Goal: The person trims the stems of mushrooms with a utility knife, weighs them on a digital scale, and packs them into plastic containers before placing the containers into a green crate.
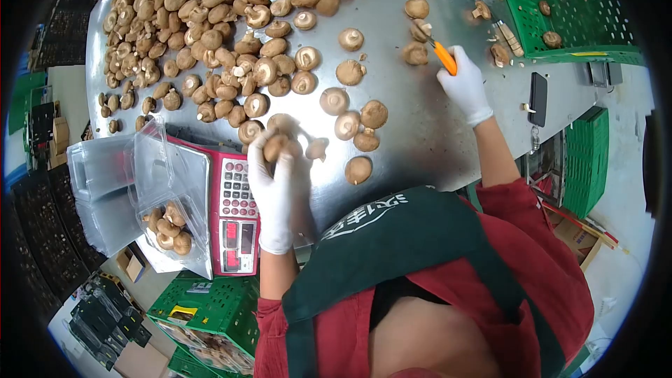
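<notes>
My left hand (274,192), in a white glove, has its fingers closed around a brown mushroom (275,148) beside the red scale (234,217). My right hand (465,86), also gloved, grips an orange-handled knife (444,58) at the right of the metal table; the blade points toward some loose mushrooms. On the scale lies an open clear plastic tray (198,239) with several mushrooms (168,229) in it. Single mushrooms (358,170) are spread between my hands.
A large mushroom pile (189,10) covers the table's upper left. Empty clear trays (105,175) are stacked left of the scale. At the upper right sit a green crate (577,10) and a black phone (538,99). Another green crate (203,308) stands below the scale.
</notes>
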Action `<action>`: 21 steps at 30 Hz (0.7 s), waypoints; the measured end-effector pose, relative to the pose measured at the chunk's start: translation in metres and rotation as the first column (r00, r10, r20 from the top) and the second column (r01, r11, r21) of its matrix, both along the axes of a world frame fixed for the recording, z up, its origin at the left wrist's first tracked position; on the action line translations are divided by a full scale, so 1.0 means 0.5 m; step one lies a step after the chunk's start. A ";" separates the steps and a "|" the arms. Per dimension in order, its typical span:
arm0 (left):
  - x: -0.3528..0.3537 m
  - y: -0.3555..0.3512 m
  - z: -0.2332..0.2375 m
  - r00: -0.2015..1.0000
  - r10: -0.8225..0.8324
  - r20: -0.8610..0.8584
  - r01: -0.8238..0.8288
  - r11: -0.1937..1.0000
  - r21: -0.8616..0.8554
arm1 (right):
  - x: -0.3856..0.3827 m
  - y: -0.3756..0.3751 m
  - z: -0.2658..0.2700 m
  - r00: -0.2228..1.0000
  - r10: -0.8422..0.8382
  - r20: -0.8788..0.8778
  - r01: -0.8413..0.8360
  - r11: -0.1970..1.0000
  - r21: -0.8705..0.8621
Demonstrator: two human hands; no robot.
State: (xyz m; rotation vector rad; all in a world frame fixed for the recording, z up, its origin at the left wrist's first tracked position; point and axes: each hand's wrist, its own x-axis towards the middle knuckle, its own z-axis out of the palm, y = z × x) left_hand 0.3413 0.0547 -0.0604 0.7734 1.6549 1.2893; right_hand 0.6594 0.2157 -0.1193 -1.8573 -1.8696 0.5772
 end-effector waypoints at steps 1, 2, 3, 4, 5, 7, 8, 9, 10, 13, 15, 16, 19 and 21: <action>0.004 -0.013 -0.006 0.938 -0.101 -0.330 0.091 0.995 -0.045 | -0.013 -0.017 0.016 0.998 0.016 -0.061 -0.020 0.997 -0.068; 0.007 -0.029 -0.037 0.883 -0.135 -0.450 0.145 0.989 -0.010 | -0.027 -0.031 0.038 0.992 0.028 -0.122 -0.044 0.990 -0.133; 0.014 -0.041 -0.065 0.811 -0.158 -0.563 0.203 0.979 0.017 | -0.042 -0.044 0.051 0.983 0.035 -0.182 -0.071 0.978 -0.196; 0.029 -0.045 -0.068 0.721 -0.180 -0.669 0.240 0.971 -0.004 | -0.060 -0.057 0.050 0.963 0.032 -0.267 -0.088 0.976 -0.199; 0.037 -0.049 -0.072 0.652 -0.204 -0.730 0.281 0.960 -0.017 | -0.077 -0.060 0.040 0.931 0.087 -0.355 -0.155 0.974 -0.167; 0.063 -0.049 -0.091 0.655 -0.182 -0.734 0.315 0.948 0.046 | -0.113 -0.061 0.018 0.834 0.198 -0.515 -0.278 0.957 -0.083; 0.069 -0.046 -0.095 0.618 -0.201 -0.760 0.373 0.926 0.058 | -0.142 -0.059 0.032 0.824 0.292 -0.485 -0.346 0.938 -0.024; 0.076 -0.049 -0.108 0.658 -0.233 -0.716 0.398 0.915 0.068 | -0.173 -0.054 0.047 0.807 0.384 -0.449 -0.413 0.910 0.036; 0.086 -0.049 -0.109 0.626 -0.260 -0.735 0.438 0.897 0.055 | -0.202 -0.050 0.045 0.768 0.461 -0.445 -0.480 0.874 0.079; 0.109 -0.050 -0.114 0.584 -0.294 -0.756 0.516 0.854 0.066 | -0.268 -0.050 0.028 0.735 0.607 -0.302 -0.624 0.780 0.052; 0.112 -0.055 -0.111 0.498 -0.303 -0.813 0.512 0.859 -0.006 | -0.295 -0.058 0.019 0.801 0.563 -0.204 -0.587 0.806 -0.077; 0.113 -0.056 -0.111 0.521 -0.290 -0.803 0.500 0.866 0.012 | -0.299 -0.055 0.018 0.800 0.562 -0.211 -0.590 0.800 -0.107; 0.110 -0.062 -0.143 0.683 -0.282 -0.674 0.501 0.852 0.152 | -0.293 -0.043 0.006 0.770 0.583 -0.261 -0.626 0.768 -0.131; 0.109 -0.064 -0.148 0.712 -0.286 -0.641 0.496 0.851 0.171 | -0.275 -0.027 -0.010 0.717 0.616 -0.328 -0.664 0.746 -0.050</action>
